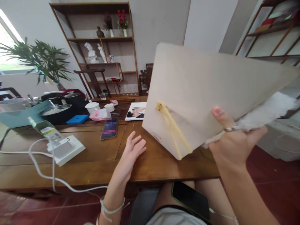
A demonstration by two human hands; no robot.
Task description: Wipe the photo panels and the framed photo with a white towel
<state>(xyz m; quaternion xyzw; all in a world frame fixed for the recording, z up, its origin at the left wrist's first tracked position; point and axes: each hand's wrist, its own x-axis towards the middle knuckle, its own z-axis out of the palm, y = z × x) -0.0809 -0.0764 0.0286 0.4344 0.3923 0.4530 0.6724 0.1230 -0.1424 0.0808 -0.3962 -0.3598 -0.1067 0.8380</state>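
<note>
A large, stiff, pale beige panel is raised and tilted above the wooden table; whether it is a board or the side of a bag I cannot tell. A yellow strap hangs in a loop against its face. My right hand grips its lower right edge, thumb on the face, the other fingers partly hidden. White fluffy material shows along that edge, touching this hand. To the left of the panel, my left hand is open above the table, fingers apart and holding nothing.
On the wooden table are a phone, an opened white box with a white cable, a blue block, a black pot and a picture booklet. Another phone lies on my lap.
</note>
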